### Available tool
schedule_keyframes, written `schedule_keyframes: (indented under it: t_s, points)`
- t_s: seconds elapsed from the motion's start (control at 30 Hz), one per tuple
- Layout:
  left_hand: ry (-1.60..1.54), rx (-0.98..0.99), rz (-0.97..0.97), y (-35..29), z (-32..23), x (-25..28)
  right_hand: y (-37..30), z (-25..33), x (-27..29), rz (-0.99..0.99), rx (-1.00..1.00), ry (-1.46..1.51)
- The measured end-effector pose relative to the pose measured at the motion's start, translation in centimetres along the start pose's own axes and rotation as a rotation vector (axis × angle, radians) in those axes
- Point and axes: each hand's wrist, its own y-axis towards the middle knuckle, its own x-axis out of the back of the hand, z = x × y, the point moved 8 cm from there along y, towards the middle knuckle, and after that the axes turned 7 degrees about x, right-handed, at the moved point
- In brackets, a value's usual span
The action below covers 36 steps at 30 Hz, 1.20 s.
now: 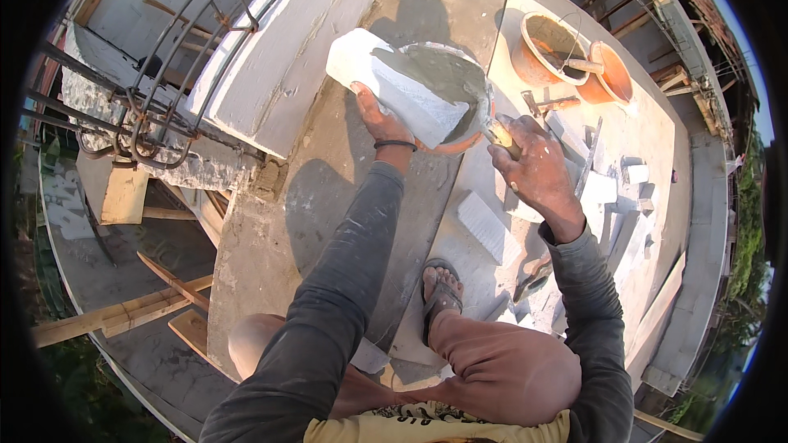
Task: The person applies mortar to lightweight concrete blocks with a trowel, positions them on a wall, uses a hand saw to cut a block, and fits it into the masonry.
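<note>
My left hand (pixel 382 119) grips a white lightweight concrete block (pixel 402 98) from its near left side and holds it tilted. Wet grey mortar (pixel 447 74) shows along the block's far right side; where it lies on the block and where beyond it, I cannot tell. Part of an orange bucket (pixel 461 145) peeks out behind and below the block. My right hand (pixel 533 164) is closed round the yellowish handle of a trowel (pixel 501 133), its blade against the mortar and mostly hidden.
A white block wall (pixel 304 41) stands at the left, beside rusty rebar (pixel 176 74). At the far right are a mortar bucket (pixel 548 47) and a tipped orange bucket (pixel 606 74). A hammer (pixel 546 104) and cut block pieces (pixel 488 227) lie on the boards. Floor edge at left.
</note>
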Motion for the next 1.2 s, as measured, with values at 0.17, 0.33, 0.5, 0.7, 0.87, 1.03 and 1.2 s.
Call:
schedule_keyframes:
  t_s: [0.17, 0.33, 0.5, 0.7, 0.87, 1.03, 1.2]
  points:
    - [-0.038, 0.073, -0.044, 1.9, 2.2, -0.1, 0.0, 0.7, 1.0, -0.051, 0.047, -0.063]
    - [-0.104, 0.161, 0.056, 3.3, 4.0, -0.3, -0.1, 0.0, 1.4, -0.127, 0.093, -0.022]
    - [-0.221, 0.305, 0.210, 3.3, 4.6, -1.0, 0.6, -3.6, 0.2, -0.202, 0.224, -0.078]
    - [-0.196, 0.412, 0.203, 3.4, 4.4, -2.7, 1.5, -9.5, -3.8, -0.351, 0.331, -0.157]
    - [-0.154, 0.477, 0.184, 3.8, 3.8, -0.9, -0.4, -12.5, -3.0, -0.307, 0.289, -0.198]
    - [-0.140, 0.504, 0.267, 2.8, 2.6, 0.2, 0.7, -12.6, -2.8, -0.326, 0.246, -0.080]
    - [-0.059, 0.548, 0.284, 0.3, -0.2, 1.8, 8.0, -12.1, -9.8, 0.188, 0.234, -0.243]
